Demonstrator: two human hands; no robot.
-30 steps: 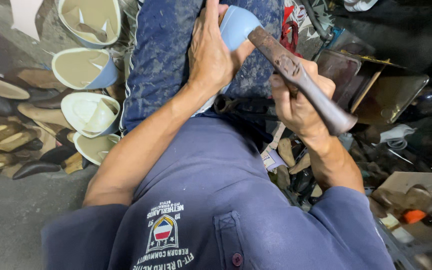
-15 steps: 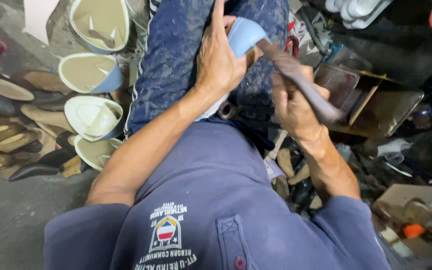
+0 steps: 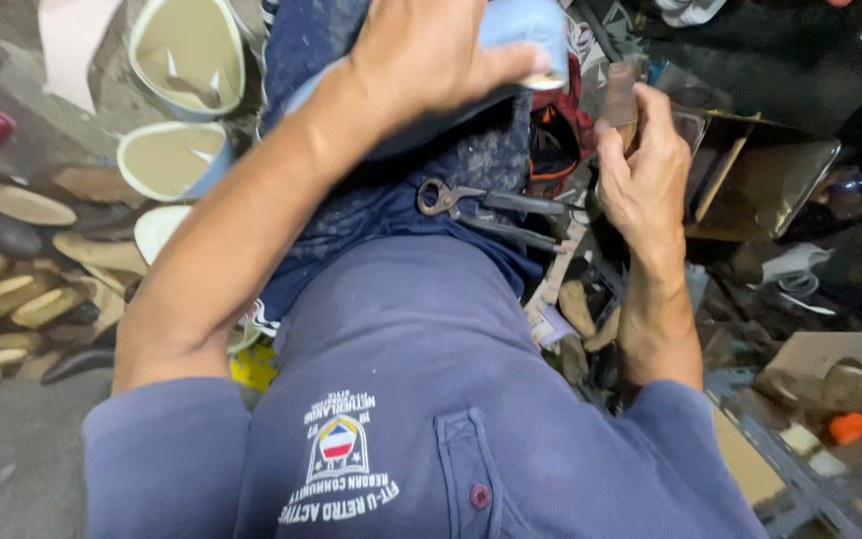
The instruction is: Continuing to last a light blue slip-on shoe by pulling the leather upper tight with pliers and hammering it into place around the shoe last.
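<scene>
The light-blue shoe [image 3: 523, 30] sits on your lap, clamped under your left hand [image 3: 431, 55]. Your right hand [image 3: 641, 175] just beside it grips a hammer handle [image 3: 619, 98]. Pincers [image 3: 491, 208] lie on your thigh; more blue shoes [image 3: 174, 160] line the floor.

Dull metal pincers [image 3: 491, 208], denim lap [image 3: 351, 200]

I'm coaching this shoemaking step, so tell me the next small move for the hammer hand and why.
Probably bring the hammer back down onto the light blue shoe. The right hand grips the hammer's handle, raised beside the shoe, while the left hand presses that shoe onto the knee. The pincers lie unused on the lap, so hammering looks unfinished.
</scene>
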